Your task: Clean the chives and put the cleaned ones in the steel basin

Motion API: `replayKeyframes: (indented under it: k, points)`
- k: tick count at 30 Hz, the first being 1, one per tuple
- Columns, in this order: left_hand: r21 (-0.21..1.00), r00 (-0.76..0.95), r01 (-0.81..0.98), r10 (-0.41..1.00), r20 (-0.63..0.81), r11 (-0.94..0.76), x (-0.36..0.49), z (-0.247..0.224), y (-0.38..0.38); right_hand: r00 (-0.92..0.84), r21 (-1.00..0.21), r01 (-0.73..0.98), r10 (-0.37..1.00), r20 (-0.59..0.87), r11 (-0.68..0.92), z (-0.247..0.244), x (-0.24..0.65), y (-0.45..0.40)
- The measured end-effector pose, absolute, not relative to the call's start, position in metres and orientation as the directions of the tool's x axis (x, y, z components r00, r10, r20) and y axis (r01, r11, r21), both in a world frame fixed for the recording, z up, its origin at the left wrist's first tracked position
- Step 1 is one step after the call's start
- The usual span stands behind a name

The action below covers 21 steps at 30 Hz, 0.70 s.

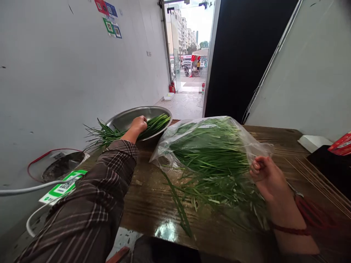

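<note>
My left hand (139, 124) reaches into a steel bowl (131, 112), closed over the garlic chives (157, 124) lying there; its fingertips are mostly hidden. Long green leaf ends hang over the bowl's left rim. To the right, a clear plastic bag (200, 126) covers a large heap of garlic chives (211, 157), with loose leaves spilling out in front. Beside the bag's right end, my right hand (264, 173) is raised with its fingers loosely curled, and I see nothing in them. One long leaf (179, 204) lies apart on the wooden table (145, 197).
Red-handled scissors (315, 212) lie by my right forearm, near thin wooden sticks (318, 182). A white box (315, 143) stands at the right back. At the left are a green payment sign (64, 187), a white cable (33, 189) and a dark round container (63, 166).
</note>
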<state>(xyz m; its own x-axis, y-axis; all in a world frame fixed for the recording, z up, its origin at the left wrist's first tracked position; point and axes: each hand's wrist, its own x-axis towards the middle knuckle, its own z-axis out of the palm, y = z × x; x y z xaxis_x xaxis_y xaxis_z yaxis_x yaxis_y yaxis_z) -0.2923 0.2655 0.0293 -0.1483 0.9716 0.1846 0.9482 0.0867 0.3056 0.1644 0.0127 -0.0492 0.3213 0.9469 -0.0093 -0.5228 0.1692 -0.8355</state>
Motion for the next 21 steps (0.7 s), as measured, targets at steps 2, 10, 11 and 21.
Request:
replayKeyframes:
  k: [2,10,11,21]
  points:
    - [0.279,-0.162,0.954,0.97,0.183,0.107,-0.295,0.024,0.274,0.338,-0.843,-0.514,0.941,-0.03,0.158,-0.049,0.164,0.013]
    - [0.178,-0.106,0.982,0.969,0.222,0.067,-0.288,0.011,0.285,0.367,-0.862,-0.488,0.928,-0.062,0.135,-0.051,0.167,0.014]
    - [0.17,-0.103,0.983,0.968,0.23,0.064,-0.286,0.01,0.284,0.367,-0.864,-0.485,0.928,-0.059,0.137,-0.051,0.167,0.014]
    - [0.374,-0.259,0.915,0.931,0.258,0.151,-0.29,0.021,0.271,0.362,-0.821,-0.557,0.926,-0.105,0.125,-0.047,0.165,0.015]
